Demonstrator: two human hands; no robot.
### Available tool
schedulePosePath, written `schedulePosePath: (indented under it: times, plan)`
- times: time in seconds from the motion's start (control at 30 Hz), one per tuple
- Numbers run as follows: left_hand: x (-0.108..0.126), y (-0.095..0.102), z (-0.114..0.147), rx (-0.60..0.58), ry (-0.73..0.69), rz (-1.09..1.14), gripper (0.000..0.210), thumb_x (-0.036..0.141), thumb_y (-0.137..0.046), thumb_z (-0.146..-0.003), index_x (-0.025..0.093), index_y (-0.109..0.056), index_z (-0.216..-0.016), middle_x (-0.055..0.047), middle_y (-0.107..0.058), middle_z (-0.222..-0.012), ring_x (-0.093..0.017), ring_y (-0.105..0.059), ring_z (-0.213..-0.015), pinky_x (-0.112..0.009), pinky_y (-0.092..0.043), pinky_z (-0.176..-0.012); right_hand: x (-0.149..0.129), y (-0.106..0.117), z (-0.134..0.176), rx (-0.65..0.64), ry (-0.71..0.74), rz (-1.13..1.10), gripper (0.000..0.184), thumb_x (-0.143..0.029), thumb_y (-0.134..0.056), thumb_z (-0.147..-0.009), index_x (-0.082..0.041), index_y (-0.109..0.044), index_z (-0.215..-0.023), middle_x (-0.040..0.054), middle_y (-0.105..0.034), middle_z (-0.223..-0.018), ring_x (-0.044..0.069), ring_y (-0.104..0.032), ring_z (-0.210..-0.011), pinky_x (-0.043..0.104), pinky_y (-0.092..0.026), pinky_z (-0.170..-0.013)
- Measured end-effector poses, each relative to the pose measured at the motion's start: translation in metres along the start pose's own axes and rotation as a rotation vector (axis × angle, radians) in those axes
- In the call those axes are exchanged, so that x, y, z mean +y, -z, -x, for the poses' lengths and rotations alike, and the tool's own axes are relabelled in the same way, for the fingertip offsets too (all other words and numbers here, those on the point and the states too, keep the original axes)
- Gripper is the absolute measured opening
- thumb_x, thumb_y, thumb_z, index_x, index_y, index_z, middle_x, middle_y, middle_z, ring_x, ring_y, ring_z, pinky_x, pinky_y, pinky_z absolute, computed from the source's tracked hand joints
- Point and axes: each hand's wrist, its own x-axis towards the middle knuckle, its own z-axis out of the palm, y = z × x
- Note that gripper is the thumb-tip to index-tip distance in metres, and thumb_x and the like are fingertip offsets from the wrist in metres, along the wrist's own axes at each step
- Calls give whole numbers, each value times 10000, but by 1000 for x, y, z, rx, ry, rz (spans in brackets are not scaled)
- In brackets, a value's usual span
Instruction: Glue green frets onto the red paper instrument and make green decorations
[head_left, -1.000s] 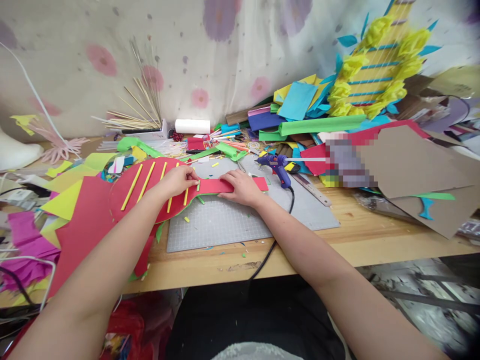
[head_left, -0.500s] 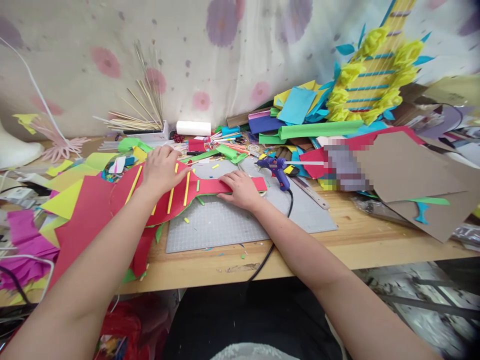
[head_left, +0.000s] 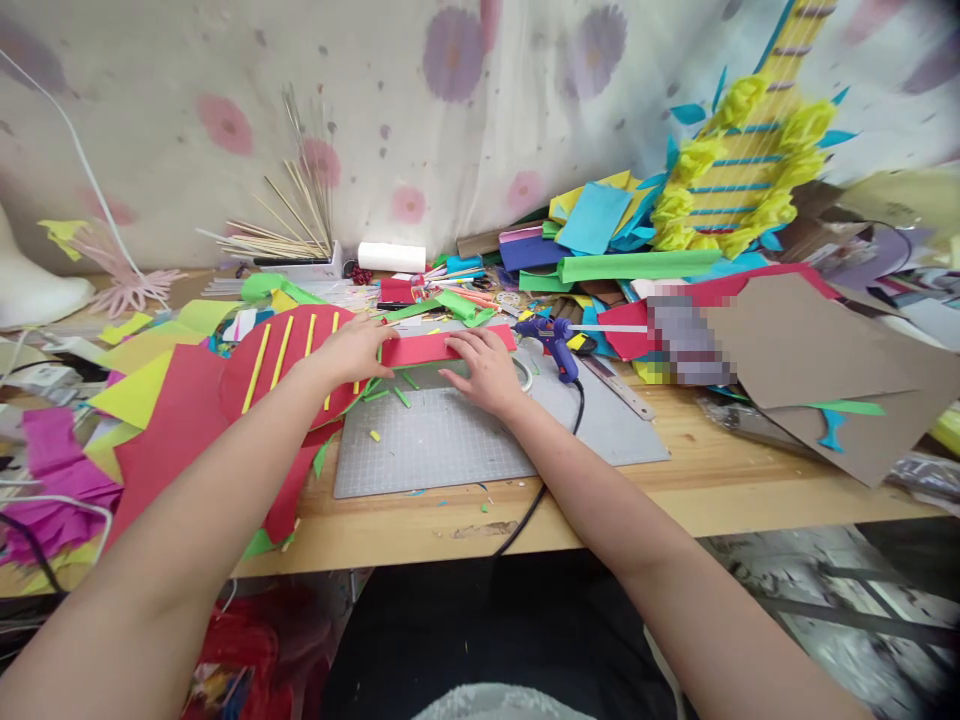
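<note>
A red paper guitar (head_left: 289, 350) with yellow strips across its round body lies over the left side of the grey cutting mat (head_left: 435, 440). My left hand (head_left: 352, 352) spans the joint of body and neck, fingers on the far side and thumb on the near side. A small green strip shows by its fingertips. On the red neck (head_left: 420, 348) rest the fingers of my right hand (head_left: 486, 372), spread, with the thumb apart at the near edge. A purple glue gun (head_left: 551, 340) lies just right of the neck, and a roll of tape (head_left: 525, 375) is partly behind my right hand.
A metal ruler (head_left: 619, 388) lies at the mat's right. Brown cardboard (head_left: 817, 345) is piled farther right. Sticks (head_left: 289, 235) stand in a box at the back. A yellow guitar with paper flowers (head_left: 739, 160) leans on the curtain. The gun's black cord (head_left: 577, 420) crosses the mat.
The red guitar has shifted left and turned slightly. My left hand has moved from the body's top to the neck joint. My right hand stays at the neck.
</note>
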Motion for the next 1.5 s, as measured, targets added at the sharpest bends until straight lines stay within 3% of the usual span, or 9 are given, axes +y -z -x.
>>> schedulePosePath:
  times: [0.23,0.33,0.47,0.83,0.97,1.1,1.23,1.33,1.5]
  plan:
    - [-6,-3,1,-91,99,-17,678,352,-724,-597,158,-541,-1221,-129,-536,-1229,-330,-392,-1201,-399,-314,-985,8,-2,0,-113,-19,-13,284,-307,-550,-818,-154,-615,-1048,84,-622,-1134,254,-497,-1040,406,-382,-934]
    - [6,-6,5,67,142,56,639,394,-699,-629,176,-547,-1210,-123,-511,-1236,-328,-388,-1203,-399,-327,-975,10,-1,-2,-132,-18,-26,276,-287,-535,-826,-150,-620,-1050,87,-618,-1146,246,-499,-1047,398,-388,-934]
    - [36,-20,17,345,269,113,279,301,-444,-839,157,-644,-970,-121,-589,-1018,-269,-502,-1037,-370,-385,-866,16,4,-6,-199,-14,-48,315,-277,-534,-829,-143,-611,-1103,91,-617,-1166,241,-503,-1080,397,-385,-958]
    - [57,-51,19,209,347,160,298,455,-639,-713,175,-656,-816,-115,-622,-845,-297,-562,-904,-364,-402,-724,24,35,8,-104,-47,-64,240,-251,-540,-814,-131,-662,-983,102,-669,-1028,243,-532,-1031,388,-391,-950]
    - [53,-48,18,296,367,424,276,341,-712,-650,194,-609,-861,-63,-629,-821,-236,-579,-802,-331,-411,-672,31,62,29,-157,-241,-261,217,-308,-534,-804,-174,-663,-917,75,-677,-938,209,-581,-901,362,-437,-843]
    - [45,-48,10,506,361,867,341,261,-723,-607,195,-559,-899,-16,-601,-820,-141,-567,-661,-292,-439,-640,52,102,43,-450,-480,-620,360,-481,-554,-758,-167,-639,-913,56,-675,-857,159,-602,-757,291,-464,-702]
    - [46,-51,-6,653,384,1400,427,179,-728,-526,183,-514,-895,6,-568,-790,-119,-581,-659,-281,-486,-638,86,129,43,-723,-665,-408,441,-579,-590,-691,-160,-654,-812,65,-664,-741,160,-588,-671,274,-443,-609]
    - [53,-50,-10,636,403,1666,440,127,-701,-515,185,-478,-890,21,-574,-740,-121,-592,-663,-289,-507,-642,104,121,37,-515,-710,-104,437,-565,-644,-645,-170,-647,-831,63,-667,-788,172,-586,-697,270,-424,-599]
    - [60,-53,2,548,368,1901,423,82,-676,-555,193,-471,-908,38,-596,-696,-90,-593,-641,-270,-507,-707,101,75,29,-342,-755,-64,448,-529,-641,-664,-161,-658,-920,92,-684,-864,223,-621,-788,301,-450,-679]
